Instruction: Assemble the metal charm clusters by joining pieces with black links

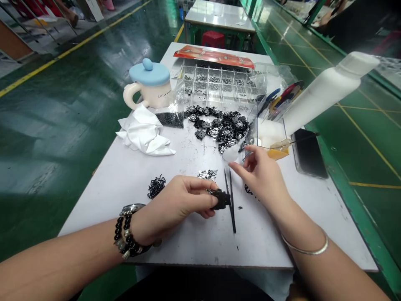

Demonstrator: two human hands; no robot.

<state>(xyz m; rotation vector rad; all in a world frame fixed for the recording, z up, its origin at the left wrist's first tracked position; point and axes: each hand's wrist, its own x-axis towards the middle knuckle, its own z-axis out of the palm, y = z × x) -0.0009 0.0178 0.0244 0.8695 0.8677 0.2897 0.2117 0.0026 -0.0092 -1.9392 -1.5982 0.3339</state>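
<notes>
My left hand (180, 202) pinches a small black clip-like piece (222, 198) just above the white table (125, 175). Black tweezers (231, 200) lie on the table right beside that piece. My right hand (261, 175) hovers a little to the right, fingers spread and loosely curled, holding nothing. A heap of black parts (219, 123) lies beyond both hands. A small cluster of black hooks (156, 186) sits left of my left hand, and a few shiny small pieces (207, 173) lie between the hands and the heap.
A blue-lidded mug (150, 85), a crumpled white cloth (144, 131) and a bag of dark beads (171, 118) stand at the left. A clear compartment box (219, 81), a red packet (213, 56), pliers (282, 98), a white bottle (326, 90) and a phone (308, 152) lie behind and right.
</notes>
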